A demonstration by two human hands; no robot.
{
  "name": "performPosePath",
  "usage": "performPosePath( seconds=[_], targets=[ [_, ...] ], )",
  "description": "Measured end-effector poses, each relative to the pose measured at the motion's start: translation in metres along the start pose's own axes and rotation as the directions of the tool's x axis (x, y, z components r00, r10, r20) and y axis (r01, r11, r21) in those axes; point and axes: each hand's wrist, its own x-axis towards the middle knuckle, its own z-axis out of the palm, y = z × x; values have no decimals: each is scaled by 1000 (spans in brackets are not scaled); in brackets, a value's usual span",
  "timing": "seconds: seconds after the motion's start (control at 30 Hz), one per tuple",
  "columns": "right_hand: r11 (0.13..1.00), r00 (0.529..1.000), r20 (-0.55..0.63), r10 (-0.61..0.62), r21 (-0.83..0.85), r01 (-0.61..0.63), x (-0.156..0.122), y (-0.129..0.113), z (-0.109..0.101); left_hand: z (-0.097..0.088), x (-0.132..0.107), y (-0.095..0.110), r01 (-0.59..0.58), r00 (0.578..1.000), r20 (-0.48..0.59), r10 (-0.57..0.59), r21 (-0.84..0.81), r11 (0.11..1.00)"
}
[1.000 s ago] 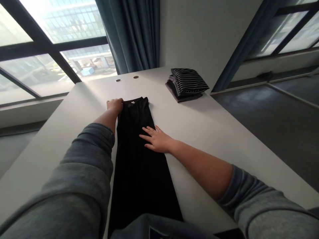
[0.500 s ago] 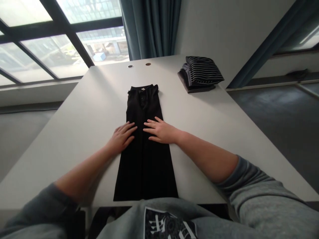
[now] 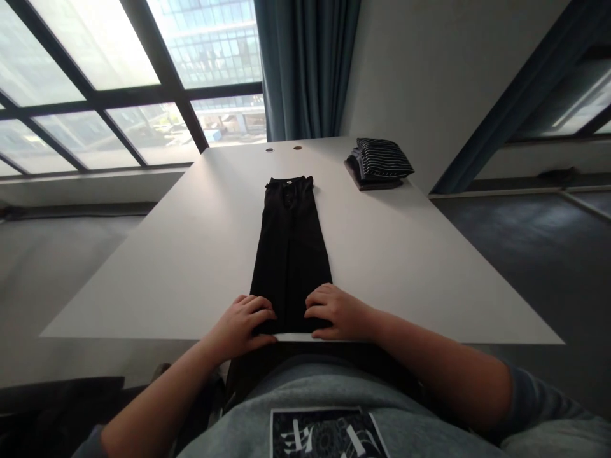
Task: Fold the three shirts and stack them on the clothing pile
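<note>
A pair of black trousers (image 3: 291,254) lies lengthwise on the white table, waistband at the far end and hem close to the front edge. My left hand (image 3: 245,324) rests on the left corner of the hem, fingers slightly bent on the cloth and thumb apart from them at the table edge. On the right corner, my right hand (image 3: 337,312) lies in much the same way, its thumb below the hem. Neither hand has visibly gripped the cloth.
A stack of folded clothes (image 3: 379,165), striped black and white on top, sits at the back right of the white table (image 3: 405,273). Two round cable holes are near the far edge. A blue curtain (image 3: 308,70) hangs behind, beside a large window.
Both hands have slid from the middle of the trousers down to the hem, toward my body. My view has tilted up and back; the trousers lie flat as before.
</note>
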Motion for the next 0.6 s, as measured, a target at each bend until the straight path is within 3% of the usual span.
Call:
performPosePath(
  seconds=[0.2, 0.37, 0.6],
  targets=[
    [996, 981, -176, 82, 33, -77, -14, -19, 16, 13, 6, 22, 74, 990, -125, -71, 24, 997],
    [990, 958, -253, 138, 65, -125, -18, -26, 17, 16, 15, 38, 133, 947, -287, -144, -56, 990],
    [991, 977, -170, 130, 28, -127, -23, -32, 11, 21, 15, 42, 73, 981, -178, -80, -44, 996]
  ],
)
